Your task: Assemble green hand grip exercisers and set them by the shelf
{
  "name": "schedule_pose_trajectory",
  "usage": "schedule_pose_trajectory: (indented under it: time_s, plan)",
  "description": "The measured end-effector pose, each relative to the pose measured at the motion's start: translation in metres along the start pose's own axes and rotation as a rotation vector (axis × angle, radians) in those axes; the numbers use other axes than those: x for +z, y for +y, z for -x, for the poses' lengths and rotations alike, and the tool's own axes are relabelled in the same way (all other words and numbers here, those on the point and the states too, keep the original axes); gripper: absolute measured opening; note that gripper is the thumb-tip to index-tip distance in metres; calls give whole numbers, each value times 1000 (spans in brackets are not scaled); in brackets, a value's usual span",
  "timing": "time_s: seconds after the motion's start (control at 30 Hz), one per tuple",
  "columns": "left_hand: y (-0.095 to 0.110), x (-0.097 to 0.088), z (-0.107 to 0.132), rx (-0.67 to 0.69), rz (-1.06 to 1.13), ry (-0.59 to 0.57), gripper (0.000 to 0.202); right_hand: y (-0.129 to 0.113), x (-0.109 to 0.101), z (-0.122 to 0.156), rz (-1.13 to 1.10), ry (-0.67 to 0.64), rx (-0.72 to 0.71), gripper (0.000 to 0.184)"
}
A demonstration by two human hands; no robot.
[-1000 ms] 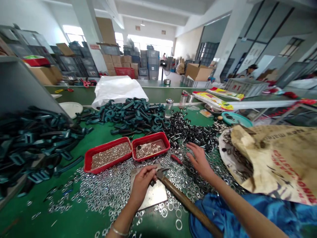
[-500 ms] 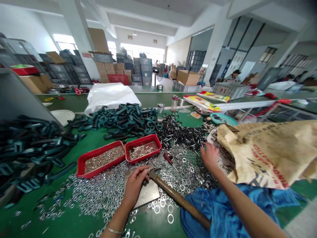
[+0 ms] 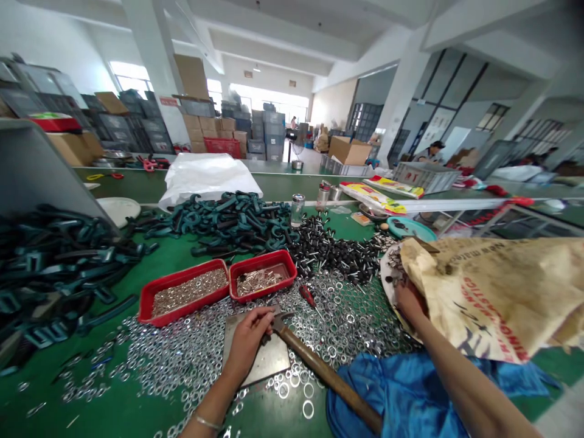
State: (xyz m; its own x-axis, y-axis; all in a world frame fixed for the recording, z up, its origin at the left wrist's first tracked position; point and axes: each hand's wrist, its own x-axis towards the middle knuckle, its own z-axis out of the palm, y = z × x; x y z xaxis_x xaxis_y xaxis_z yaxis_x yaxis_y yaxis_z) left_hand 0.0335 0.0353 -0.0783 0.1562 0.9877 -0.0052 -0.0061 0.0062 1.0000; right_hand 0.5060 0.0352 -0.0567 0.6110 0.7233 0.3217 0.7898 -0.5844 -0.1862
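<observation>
Head view, looking down the long green table [image 3: 292, 413]. The left hand [image 3: 246, 344] is curled, its fingers closed in at the head of a claw hammer [image 3: 319, 371], resting on a square steel plate [image 3: 255, 359]; whether it truly grips the hammer or something small beneath the fingers cannot be told. A bangle [image 3: 207, 421] sits at that wrist. The hammer's wooden handle runs diagonally from the plate toward the near right, its end on a crumpled blue cloth [image 3: 378, 395].

The right hand [image 3: 410, 304] reaches far right, its fingers hidden under the flap of a tan woven sack [image 3: 488, 298], so its opening and hold cannot be told. Dark metal parts [image 3: 396, 267] lie at the sack's mouth, on a pale round tray [image 3: 387, 274].

Loose steel washers [image 3: 347, 322] spread around the plate, thinning toward the near left, and a red-handled screwdriver [image 3: 308, 296] lies among them. Just beyond sit two red trays [image 3: 182, 295] [image 3: 262, 274] of small brass parts, then a heap of black screws [image 3: 337, 255] and teal clips [image 3: 228, 222]. A white plastic bag [image 3: 205, 182] lies farther off, and a co-worker [image 3: 431, 152] sits at far right among stacked crates.
</observation>
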Motion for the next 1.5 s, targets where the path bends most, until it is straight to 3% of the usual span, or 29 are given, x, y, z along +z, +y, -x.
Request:
schedule_pose_trajectory:
  time_s: [0.17,0.3,0.4,0.57,0.67,0.83,0.97,1.1,1.3,1.5]
  plan:
    - [-3,0,0,7,44,-1,35,-25,16,38,-85,14,-80,39]
    - [-5,0,1,7,74,15,35,-64,21,65,-282,-74,-295,37]
    - [-4,0,2,20,90,30,35,-92,16,70,-457,-140,-437,33]
    - [-1,-1,2,32,102,12,36,-138,-11,75,-734,-252,-558,43]
    - [4,1,5,-1,151,53,37,-172,-29,96,-967,-523,-604,43]
    - [27,-7,15,10,196,104,31,-233,-47,147,-1531,-1188,-389,31]
    - [41,-26,22,10,199,165,26,-266,-46,174,-1610,-1442,-295,31]
    - [40,-38,29,-57,237,171,28,-276,-35,189,-1542,-1440,-314,33]
    - [46,-33,30,-151,248,152,30,-272,-32,188,-1457,-1338,-394,30]
    - [52,-38,37,-200,265,77,26,-268,-36,182,-1504,-1606,-308,31]
